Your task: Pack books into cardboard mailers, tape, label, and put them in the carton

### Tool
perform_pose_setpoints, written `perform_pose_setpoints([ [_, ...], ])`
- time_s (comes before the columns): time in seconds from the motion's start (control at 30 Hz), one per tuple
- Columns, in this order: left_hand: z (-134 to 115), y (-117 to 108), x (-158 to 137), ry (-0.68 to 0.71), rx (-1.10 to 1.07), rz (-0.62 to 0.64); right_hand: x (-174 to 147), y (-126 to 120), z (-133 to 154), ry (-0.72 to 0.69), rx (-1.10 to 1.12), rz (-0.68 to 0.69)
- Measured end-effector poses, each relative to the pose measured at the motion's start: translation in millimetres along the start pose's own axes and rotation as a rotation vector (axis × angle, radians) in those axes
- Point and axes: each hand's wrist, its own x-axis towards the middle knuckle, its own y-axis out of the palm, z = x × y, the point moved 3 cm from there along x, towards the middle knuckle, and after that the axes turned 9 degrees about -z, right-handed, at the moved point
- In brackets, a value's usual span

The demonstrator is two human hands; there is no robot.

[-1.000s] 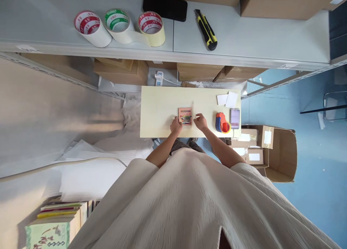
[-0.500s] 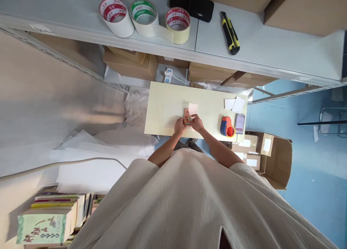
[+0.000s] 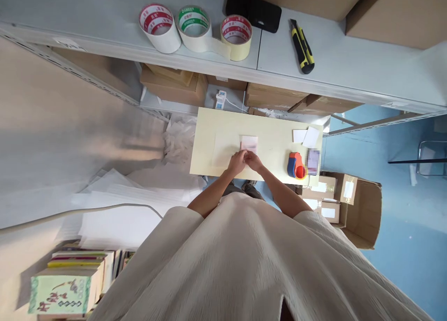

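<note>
Meeting at the pink booklet (image 3: 249,141), both hands (image 3: 238,161)

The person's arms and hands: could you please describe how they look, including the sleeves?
The left hand and right hand wear no gloves, and no watch or bracelet shows. The loose, short sleeves are pale off-white, with fine creases and no visible print, and leave the forearms bare. Any rings would be too small to tell.

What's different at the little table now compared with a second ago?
The right hand has moved left, meeting the left hand at the near edge of the small booklet. Its colourful cover no longer shows; a pale surface does. The tape dispenser and white slips stayed put.
</note>
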Motion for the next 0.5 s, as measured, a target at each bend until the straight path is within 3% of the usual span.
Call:
perform_pose_setpoints([
  [0.07, -4, 3, 0, -0.007, 0.095, 0.065, -1, -11, -6, 0.073, 0.047, -0.050],
  [0.2, -8, 8, -2, -0.010, 0.177, 0.076, -2, -41, -14, 0.132, -0.128, -0.264],
  [0.3, -10, 11, -2, -0.019, 0.198, 0.074, -1, -48, -16, 0.185, -0.186, -0.267],
  [0.5, -15, 10, -4, -0.032, 0.151, 0.065, 2, -43, -12, 0.281, -0.050, -0.264],
])
